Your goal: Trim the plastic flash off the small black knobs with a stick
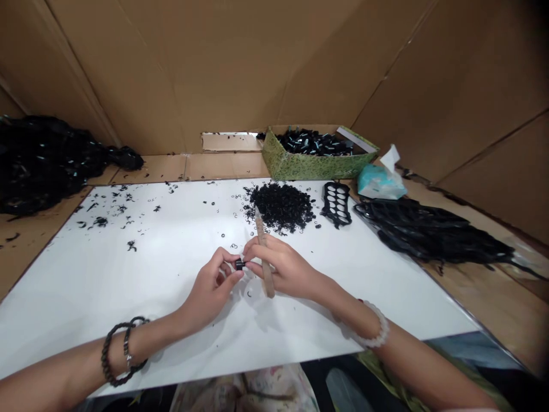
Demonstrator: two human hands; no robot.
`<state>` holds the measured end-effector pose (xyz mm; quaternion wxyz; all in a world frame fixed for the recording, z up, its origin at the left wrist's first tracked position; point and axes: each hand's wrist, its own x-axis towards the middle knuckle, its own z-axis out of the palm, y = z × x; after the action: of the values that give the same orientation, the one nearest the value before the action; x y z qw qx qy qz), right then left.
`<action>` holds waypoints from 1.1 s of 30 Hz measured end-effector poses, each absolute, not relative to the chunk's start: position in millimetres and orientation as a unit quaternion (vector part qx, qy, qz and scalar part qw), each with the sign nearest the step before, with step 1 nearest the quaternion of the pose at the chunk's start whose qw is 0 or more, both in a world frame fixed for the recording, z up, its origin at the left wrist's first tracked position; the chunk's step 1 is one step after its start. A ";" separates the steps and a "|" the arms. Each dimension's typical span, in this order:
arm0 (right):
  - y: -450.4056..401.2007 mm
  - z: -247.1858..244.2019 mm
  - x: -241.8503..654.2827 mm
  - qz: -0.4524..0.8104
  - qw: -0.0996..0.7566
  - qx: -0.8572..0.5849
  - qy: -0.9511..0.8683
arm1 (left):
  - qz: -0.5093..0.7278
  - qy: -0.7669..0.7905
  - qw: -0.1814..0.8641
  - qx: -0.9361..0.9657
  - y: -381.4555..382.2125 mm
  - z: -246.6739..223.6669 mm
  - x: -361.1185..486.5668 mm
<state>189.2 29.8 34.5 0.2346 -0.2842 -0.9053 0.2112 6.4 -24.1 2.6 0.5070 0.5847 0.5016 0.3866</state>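
Note:
Over the middle of the white board, my left hand (217, 283) pinches a small black cylindrical part (239, 264) between thumb and fingertips. The fingertips of my right hand (285, 266) meet the part's right end. Also in my right hand is a craft knife (266, 273) with a tan, wrapped-looking handle, its slim pointed tip directed away from me. Just beyond that tip lies a heap of tiny black rings and parts (283, 207). A few loose black rings (234, 246) lie on the board close to my fingers.
Behind the heap stands a green patterned box (317, 167) full of black parts. Right of the heap are a black frame with holes (337, 203), a tissue pack (381, 182) and black moulded strips (433, 232). Black scraps (100, 221) and a dark plastic bundle (47, 160) lie left.

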 end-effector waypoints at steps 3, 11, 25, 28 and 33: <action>30.1 36.8 188.9 0.297 0.230 -0.307 -0.875 | 0.375 0.500 0.502 0.597 -24.6 2.3 5.7; 37.9 29.0 191.8 0.591 0.250 -0.306 -0.703 | 0.383 0.442 0.531 0.614 -23.3 3.1 5.9; 39.4 36.1 186.4 0.576 0.404 -0.325 -0.631 | 0.479 0.478 0.554 0.486 -21.2 5.8 9.4; 41.7 43.3 192.9 0.561 0.424 -0.338 -0.626 | 0.472 0.474 0.549 0.501 -22.1 6.8 9.4; 52.3 58.0 210.6 0.587 0.457 -0.358 -0.564 | 0.481 0.480 0.548 0.489 -22.4 6.6 9.0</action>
<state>210.6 52.3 58.0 0.4573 -0.3579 -0.5638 0.5873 9.0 -22.4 6.6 0.5477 0.4887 0.4799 0.4806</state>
